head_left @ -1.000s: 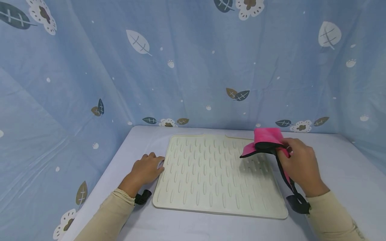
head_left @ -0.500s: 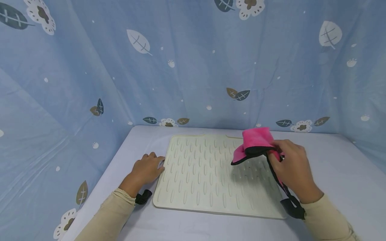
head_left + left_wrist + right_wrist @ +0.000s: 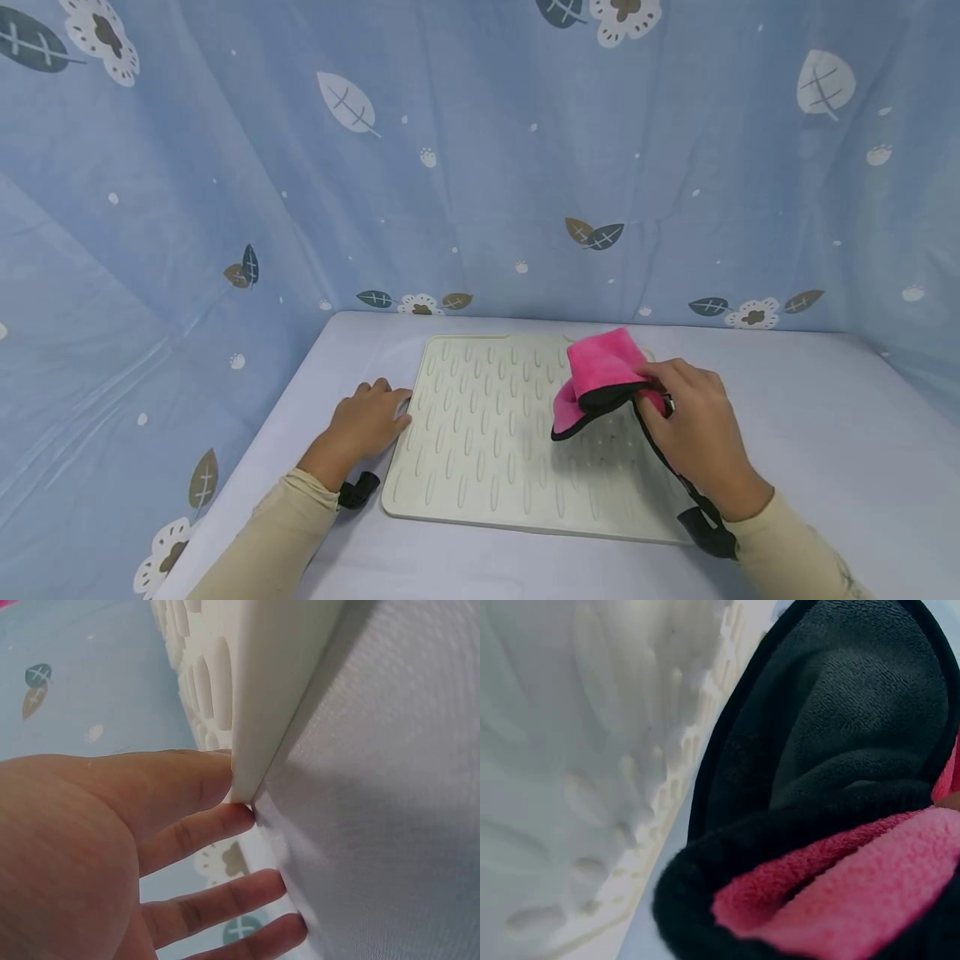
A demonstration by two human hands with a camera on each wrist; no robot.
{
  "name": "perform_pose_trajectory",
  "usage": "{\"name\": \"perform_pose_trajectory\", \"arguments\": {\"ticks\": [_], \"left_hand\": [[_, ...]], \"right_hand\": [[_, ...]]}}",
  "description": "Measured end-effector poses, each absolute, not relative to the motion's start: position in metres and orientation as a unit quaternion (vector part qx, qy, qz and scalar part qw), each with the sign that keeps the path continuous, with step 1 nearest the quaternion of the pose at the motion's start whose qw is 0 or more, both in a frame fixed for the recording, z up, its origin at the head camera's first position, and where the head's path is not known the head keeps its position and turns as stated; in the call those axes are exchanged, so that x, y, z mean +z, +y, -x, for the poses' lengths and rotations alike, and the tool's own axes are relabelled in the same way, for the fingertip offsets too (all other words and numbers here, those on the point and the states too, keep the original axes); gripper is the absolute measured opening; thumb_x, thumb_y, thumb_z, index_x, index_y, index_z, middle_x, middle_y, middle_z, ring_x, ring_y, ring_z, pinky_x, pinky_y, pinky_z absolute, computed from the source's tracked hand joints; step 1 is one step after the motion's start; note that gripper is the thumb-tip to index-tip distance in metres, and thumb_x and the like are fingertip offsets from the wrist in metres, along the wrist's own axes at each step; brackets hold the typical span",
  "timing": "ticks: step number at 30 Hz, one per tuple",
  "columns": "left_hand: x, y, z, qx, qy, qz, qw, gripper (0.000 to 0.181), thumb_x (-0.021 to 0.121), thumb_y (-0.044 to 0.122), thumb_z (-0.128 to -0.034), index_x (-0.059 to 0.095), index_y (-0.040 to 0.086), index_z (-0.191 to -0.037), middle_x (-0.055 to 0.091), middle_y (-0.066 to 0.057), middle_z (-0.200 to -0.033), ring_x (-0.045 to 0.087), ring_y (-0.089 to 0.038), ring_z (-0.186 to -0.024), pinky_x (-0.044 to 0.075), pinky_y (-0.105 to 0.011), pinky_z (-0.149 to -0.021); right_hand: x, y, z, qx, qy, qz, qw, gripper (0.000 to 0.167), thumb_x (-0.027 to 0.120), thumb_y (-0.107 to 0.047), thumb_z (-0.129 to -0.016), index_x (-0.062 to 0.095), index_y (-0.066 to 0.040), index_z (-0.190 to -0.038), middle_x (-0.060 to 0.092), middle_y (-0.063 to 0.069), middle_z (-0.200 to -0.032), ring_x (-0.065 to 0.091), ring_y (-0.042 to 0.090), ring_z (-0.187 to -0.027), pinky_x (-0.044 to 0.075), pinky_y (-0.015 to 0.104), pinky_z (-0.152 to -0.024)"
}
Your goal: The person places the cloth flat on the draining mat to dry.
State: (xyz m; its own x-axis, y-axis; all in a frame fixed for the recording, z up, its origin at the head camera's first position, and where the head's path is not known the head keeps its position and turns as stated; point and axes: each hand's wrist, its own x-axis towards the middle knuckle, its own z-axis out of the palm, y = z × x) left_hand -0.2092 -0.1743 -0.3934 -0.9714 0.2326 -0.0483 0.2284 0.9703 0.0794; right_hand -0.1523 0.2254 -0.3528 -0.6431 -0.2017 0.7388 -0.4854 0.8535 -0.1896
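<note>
A cream mat (image 3: 480, 433) with raised oval ridges lies flat on the white table. At its left edge rests my left hand (image 3: 362, 425); in the left wrist view that hand (image 3: 150, 847) has its thumb and a fingertip against the mat's side (image 3: 277, 682), other fingertips touching the tablecloth. Over the mat's right part, my right hand (image 3: 701, 429) pinches a folded pink cloth (image 3: 603, 362) with black edging, held above the surface. The right wrist view shows the cloth's pink (image 3: 855, 892) and dark sides close up, with the hand mostly hidden.
A blue curtain (image 3: 480, 167) with leaf and flower prints stands behind and to the left of the table. White tablecloth (image 3: 810, 417) shows to the right of the mat and along its front. Black straps (image 3: 358, 490) sit at both wrists.
My right hand has moved left and slightly down with the pink cloth, now farther in over the mat. My left hand has stayed at the mat's left edge.
</note>
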Motion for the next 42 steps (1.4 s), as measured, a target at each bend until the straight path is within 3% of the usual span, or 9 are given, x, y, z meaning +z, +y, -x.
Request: {"name": "perform_pose_trajectory", "arguments": {"ticks": [26, 33, 40, 42], "left_hand": [[-0.396, -0.174, 0.21, 0.03, 0.993, -0.113, 0.026, 0.045, 0.065, 0.031, -0.0968, 0.061, 0.011, -0.137, 0.06, -0.018, -0.124, 0.057, -0.036, -0.11, 0.052, -0.055, -0.085], [-0.395, -0.174, 0.209, 0.033, 0.992, -0.12, 0.023, 0.045, 0.065, 0.03, -0.0968, 0.061, 0.01, -0.137, 0.06, -0.019, -0.124, 0.057, -0.037, -0.11, 0.052, -0.056, -0.084], [-0.394, -0.173, 0.209, 0.03, 0.992, -0.12, 0.025, 0.045, 0.064, 0.03, -0.0972, 0.06, 0.009, -0.137, 0.059, -0.019, -0.124, 0.057, -0.037, -0.11, 0.051, -0.056, -0.085], [-0.393, -0.173, 0.209, 0.03, 0.992, -0.12, 0.023, 0.045, 0.065, 0.03, -0.0971, 0.06, 0.009, -0.137, 0.06, -0.02, -0.124, 0.057, -0.037, -0.109, 0.052, -0.056, -0.084]], "right_hand": [[-0.368, 0.181, 0.163, 0.179, -0.881, -0.248, 0.362, 0.032, 0.081, 0.003, -0.072, 0.07, -0.003, -0.101, 0.066, 0.011, -0.09, 0.064, 0.027, -0.083, 0.046, 0.046, -0.081], [-0.376, 0.18, 0.163, 0.167, -0.902, -0.249, 0.311, 0.034, 0.083, 0.001, -0.072, 0.07, -0.005, -0.103, 0.067, 0.008, -0.091, 0.066, 0.024, -0.084, 0.047, 0.048, -0.085], [-0.38, 0.18, 0.163, 0.135, -0.931, -0.245, 0.233, 0.037, 0.087, -0.006, -0.073, 0.071, -0.009, -0.107, 0.072, 0.008, -0.104, 0.068, 0.026, -0.102, 0.049, 0.051, -0.087], [-0.381, 0.18, 0.162, 0.127, -0.937, -0.245, 0.213, 0.036, 0.087, -0.007, -0.074, 0.071, -0.01, -0.106, 0.071, 0.006, -0.103, 0.068, 0.023, -0.1, 0.05, 0.051, -0.086]]}}
